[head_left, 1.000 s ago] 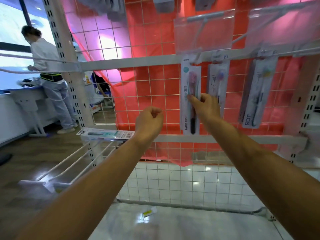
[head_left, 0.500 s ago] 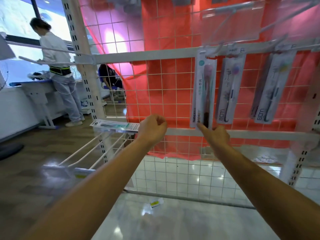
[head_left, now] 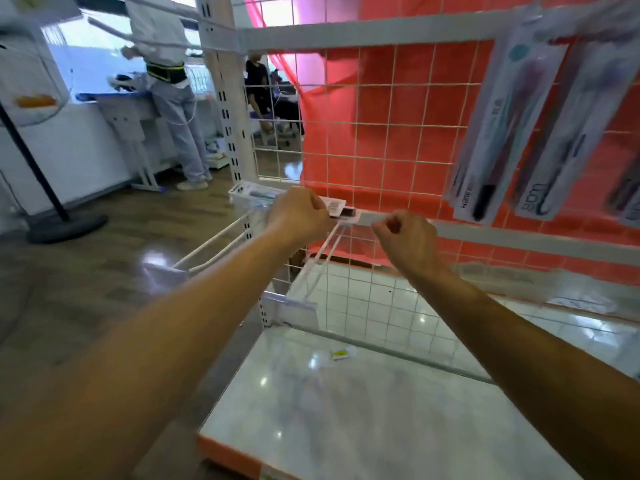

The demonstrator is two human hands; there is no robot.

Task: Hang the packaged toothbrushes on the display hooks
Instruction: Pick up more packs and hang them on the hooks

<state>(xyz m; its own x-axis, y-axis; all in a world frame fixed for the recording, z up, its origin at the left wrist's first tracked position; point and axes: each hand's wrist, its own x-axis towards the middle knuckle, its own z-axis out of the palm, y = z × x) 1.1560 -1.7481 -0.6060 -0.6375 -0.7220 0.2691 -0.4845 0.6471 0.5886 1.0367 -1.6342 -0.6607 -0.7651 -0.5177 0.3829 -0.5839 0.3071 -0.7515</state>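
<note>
Long white hanging packs [head_left: 498, 133] dangle at the upper right of the frame, each with a toothbrush inside. One has a teal dot on top and a dark handle. The writing at the bottom of each is too blurry to read for sure. One more, the flat pack [head_left: 256, 195], lies on its side on white hooks [head_left: 207, 241] in the middle of the frame. It has a barcode [head_left: 334, 205] at its right end. The left hand [head_left: 298, 214] is right on it, fingers curled; I cannot tell if they grip it. The right hand [head_left: 405, 244] is just beside, fingers curled into a fist, holding nothing.
</note>
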